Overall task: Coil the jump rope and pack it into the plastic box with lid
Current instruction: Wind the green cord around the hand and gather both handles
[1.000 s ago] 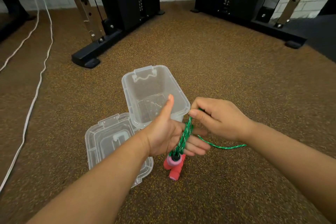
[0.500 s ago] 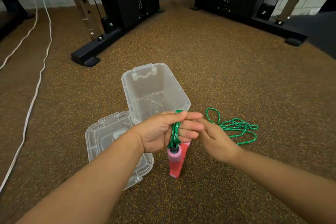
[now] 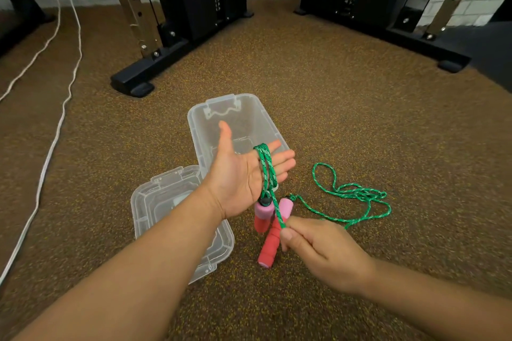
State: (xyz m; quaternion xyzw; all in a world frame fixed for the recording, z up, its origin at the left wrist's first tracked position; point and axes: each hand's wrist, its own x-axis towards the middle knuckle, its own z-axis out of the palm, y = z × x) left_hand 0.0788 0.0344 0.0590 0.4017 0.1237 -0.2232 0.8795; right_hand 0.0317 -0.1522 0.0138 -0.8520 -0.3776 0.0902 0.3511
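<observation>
My left hand (image 3: 243,171) is held flat and open above the plastic box (image 3: 199,130), green rope (image 3: 267,171) looped over its fingers with both handles (image 3: 270,225) dangling below, while my right hand (image 3: 318,252) pinches the free strand nearer me, slack lying rightward on the floor.

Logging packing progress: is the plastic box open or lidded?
Open. The box has no lid; its lid lies on the floor beside it.
</observation>
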